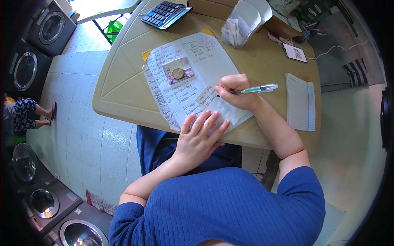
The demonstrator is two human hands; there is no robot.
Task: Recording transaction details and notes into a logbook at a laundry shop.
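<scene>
In my right hand [235, 92] I hold a clear-barrelled ballpoint pen [257, 89], its tip at a small slip of paper [205, 97] that bears handwriting. My left hand [200, 135] lies palm down with spread fingers over the lower edge of the papers. Beneath the slip is an open notebook [212, 61] with handwritten lists on its pages. A folded banknote [172, 69] lies on the left page, and a two-tone coin [178, 73] rests on top of it. Part of the slip is hidden by my hands.
A calculator [166, 14] sits at the table's [123, 86] far left. Beyond the notebook stands a plastic bag of papers [235, 30]. A phone [294, 53] with a cable and a lined notepad [300, 104] lie at right. Front-loading washing machines [32, 70] and a seated person's legs [43, 113] are left.
</scene>
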